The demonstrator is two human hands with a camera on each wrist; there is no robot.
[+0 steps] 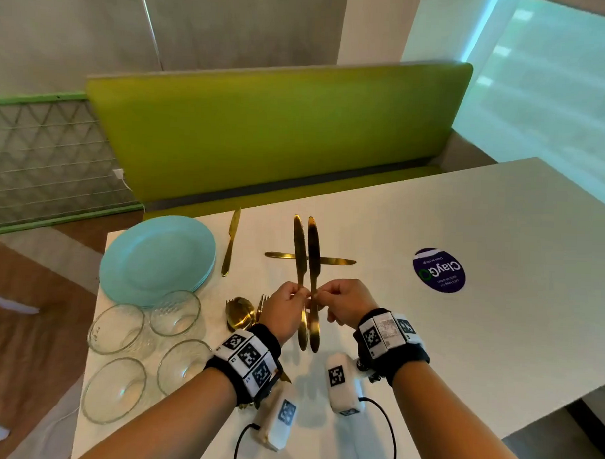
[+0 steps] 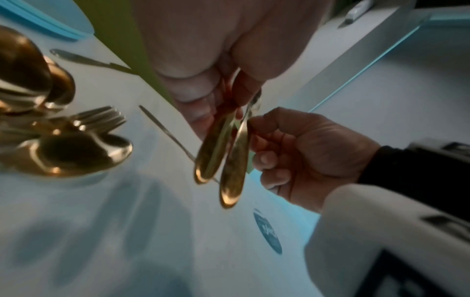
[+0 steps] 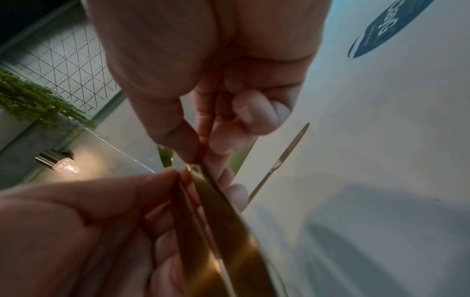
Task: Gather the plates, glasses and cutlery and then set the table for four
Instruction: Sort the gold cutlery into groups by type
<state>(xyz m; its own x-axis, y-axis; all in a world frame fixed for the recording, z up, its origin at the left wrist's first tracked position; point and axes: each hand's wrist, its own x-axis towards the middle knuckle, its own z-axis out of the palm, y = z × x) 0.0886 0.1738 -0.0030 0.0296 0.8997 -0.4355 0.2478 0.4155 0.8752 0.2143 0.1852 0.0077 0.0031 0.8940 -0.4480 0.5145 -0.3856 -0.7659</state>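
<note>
Two gold knives stand upright, side by side, above the white table [image 1: 466, 218]. My left hand [image 1: 302, 293] pinches the left knife [image 1: 299, 250] at mid-handle. My right hand [image 1: 318, 296] pinches the right knife [image 1: 313, 253] at the same height. The left wrist view shows both handles [image 2: 211, 152] hanging below my left hand [image 2: 203, 100], with my right hand [image 2: 257, 122] beside them. A third knife [image 1: 337, 261] lies flat behind them, and another knife [image 1: 231, 242] lies beside the stacked teal plates [image 1: 156, 258]. Gold spoons [image 1: 240, 313] and forks [image 1: 262, 301] lie by my left wrist. Several glass bowls [image 1: 116, 329] stand at the near left.
A green bench [image 1: 263, 135] runs along the table's far side. A round dark sticker [image 1: 438, 270] sits on the tabletop to the right. The table's left edge is just beyond the bowls, with wooden floor [image 1: 27, 305] below. A wire mesh partition [image 1: 46, 158] stands at far left.
</note>
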